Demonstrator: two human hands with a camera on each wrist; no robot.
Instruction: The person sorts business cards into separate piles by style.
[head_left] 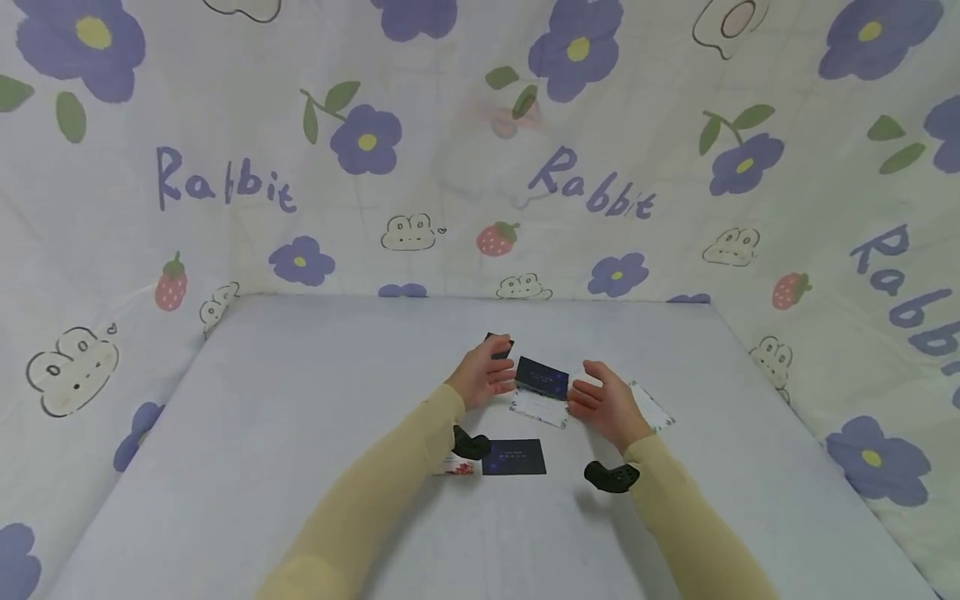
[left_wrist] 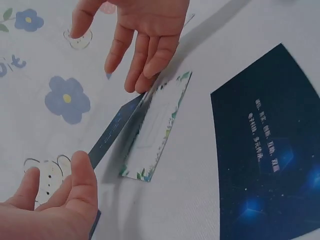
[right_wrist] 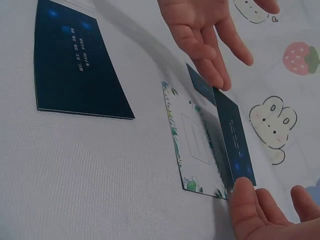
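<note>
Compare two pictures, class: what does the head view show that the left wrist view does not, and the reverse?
Only the head view: the beige sleeves, the black wrist pieces, a white card with red print and the whole word "Rabbit".

Only the left wrist view: separate characters in the pale lettering on the nearest dark card; the head view leaves them too small to make out.

Both: the left hand, right hand, dark card between them, floral-edged white card and nearest dark card.

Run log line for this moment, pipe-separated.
left hand: at one end of tilted dark card | right hand: at its other end | leaf-bordered white card: on table, between hands | nearest dark card: flat on table
</note>
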